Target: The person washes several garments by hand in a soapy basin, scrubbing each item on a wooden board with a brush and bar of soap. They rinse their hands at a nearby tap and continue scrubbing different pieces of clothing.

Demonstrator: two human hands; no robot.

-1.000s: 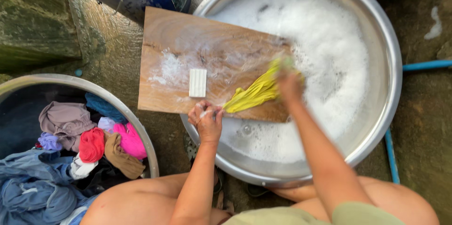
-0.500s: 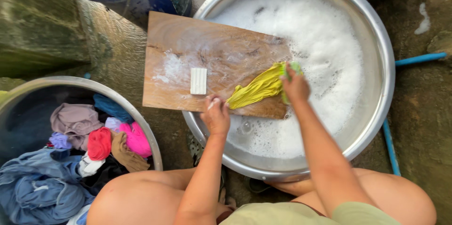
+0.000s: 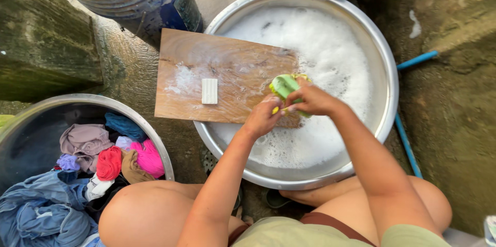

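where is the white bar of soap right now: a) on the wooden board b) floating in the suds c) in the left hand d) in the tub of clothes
a: the soap lies flat on the wooden board, apart from both hands, while the left hand and right hand bunch up the yellow-green cloth at the board's far end.

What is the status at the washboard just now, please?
Both hands, left hand and right hand, bunching the yellow-green cloth on the wooden board. Soap bar lies apart. Nothing in the way.
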